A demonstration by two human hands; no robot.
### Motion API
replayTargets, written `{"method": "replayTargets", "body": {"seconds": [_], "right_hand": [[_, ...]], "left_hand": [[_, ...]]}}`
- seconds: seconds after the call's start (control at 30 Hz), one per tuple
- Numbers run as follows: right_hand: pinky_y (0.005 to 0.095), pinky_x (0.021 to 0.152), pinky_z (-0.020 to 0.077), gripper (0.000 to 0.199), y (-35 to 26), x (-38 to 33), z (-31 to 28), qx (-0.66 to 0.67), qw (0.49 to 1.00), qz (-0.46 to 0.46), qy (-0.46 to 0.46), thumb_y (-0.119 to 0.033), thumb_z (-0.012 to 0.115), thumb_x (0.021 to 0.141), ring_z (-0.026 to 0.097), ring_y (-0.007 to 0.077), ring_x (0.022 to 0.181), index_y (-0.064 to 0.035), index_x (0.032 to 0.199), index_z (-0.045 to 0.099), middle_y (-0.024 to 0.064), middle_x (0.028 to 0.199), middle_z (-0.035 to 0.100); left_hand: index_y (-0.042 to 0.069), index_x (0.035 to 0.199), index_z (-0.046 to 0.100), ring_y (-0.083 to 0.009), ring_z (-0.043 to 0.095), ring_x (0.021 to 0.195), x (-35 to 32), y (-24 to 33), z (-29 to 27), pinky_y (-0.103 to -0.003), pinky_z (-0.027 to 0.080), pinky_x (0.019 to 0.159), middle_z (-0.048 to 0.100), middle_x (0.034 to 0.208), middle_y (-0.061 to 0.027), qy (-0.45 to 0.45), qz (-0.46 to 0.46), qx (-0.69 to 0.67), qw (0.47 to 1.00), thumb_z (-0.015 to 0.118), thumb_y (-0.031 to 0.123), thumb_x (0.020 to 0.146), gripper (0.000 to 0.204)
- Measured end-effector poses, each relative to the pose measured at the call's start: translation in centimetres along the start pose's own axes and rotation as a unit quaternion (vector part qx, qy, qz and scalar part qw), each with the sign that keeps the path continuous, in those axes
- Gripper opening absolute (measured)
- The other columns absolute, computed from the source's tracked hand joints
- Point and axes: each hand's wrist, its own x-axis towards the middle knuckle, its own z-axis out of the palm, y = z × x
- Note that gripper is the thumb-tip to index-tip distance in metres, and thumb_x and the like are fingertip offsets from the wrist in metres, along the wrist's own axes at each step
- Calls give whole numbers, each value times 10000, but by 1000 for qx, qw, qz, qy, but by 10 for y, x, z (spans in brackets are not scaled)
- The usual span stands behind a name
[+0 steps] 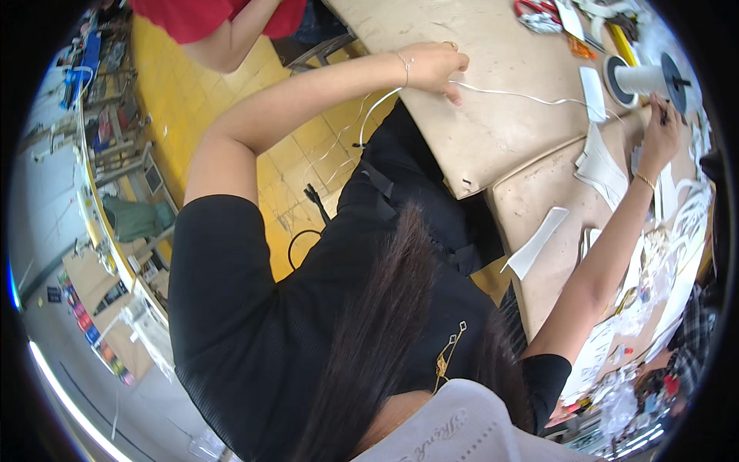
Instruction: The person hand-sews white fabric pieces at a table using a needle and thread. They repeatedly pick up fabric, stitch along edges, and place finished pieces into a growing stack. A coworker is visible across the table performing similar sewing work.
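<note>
My left hand (437,71) is closed at the edge of the far worktable, with a thin white cord (523,95) at its fingers. From there the cord runs slackly right across the tabletop, and white strands (372,113) hang down past the table edge on the left. My right hand (660,138) is closed beside a spool of white thread (640,80) with a dark flange. A small dark thing shows between its fingers, too small to name. Near this hand lie a white rectangular piece (592,92) and a white cut-out piece (602,171).
Two tan tabletops (431,135) meet at a seam. A long white piece (537,242) lies near the closer table's edge. Red-handled scissors (539,14) and a yellow tool (622,45) are at the back right. White scraps (654,269) cover the right. Another person's arm (231,38) is at upper left.
</note>
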Motion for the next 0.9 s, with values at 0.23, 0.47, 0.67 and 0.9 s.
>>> {"method": "replayTargets", "body": {"seconds": [0.23, 0.47, 0.67, 0.9], "right_hand": [[278, 744, 494, 233, -5, -18, -33, 29, 995, 89, -47, -262, 741, 937, 597, 103, 761, -57, 1039, 781, 14, 991, 701], [189, 565, 426, 150, -18, -53, -71, 216, 969, 95, -71, -126, 696, 971, 518, 39, 616, 10, 1029, 720, 52, 1100, 690], [169, 527, 417, 89, -22, -81, -113, 292, 941, 140, -101, -79, 620, 1011, 499, 39, 586, 2, 1006, 655, 129, 1253, 696], [179, 494, 381, 117, -42, -94, -139, 293, 945, 111, -93, -87, 611, 1017, 453, 51, 542, 13, 1057, 657, 190, 1205, 711]], "left_hand": [[49, 886, 660, -188, 641, 901, -31, -6, 9, -354, 491, 740, 686, 936, -67, -7, -52, -149, 987, 768, 284, 870, 259], [132, 862, 619, -62, 527, 672, -255, -135, -25, -251, 413, 574, 570, 738, 63, -225, -243, -397, 856, 661, 163, 822, 66], [159, 819, 631, -84, 543, 508, -631, -136, 45, -260, 417, 467, 583, 589, 47, 51, -773, -424, 469, 675, 324, 967, 226], [120, 1592, 106, -444, 421, 1370, -717, -166, 50, -532, 574, 906, 60, 1608, -324, 556, -802, -86, 201, 882, 574, 661, 1294]]}}
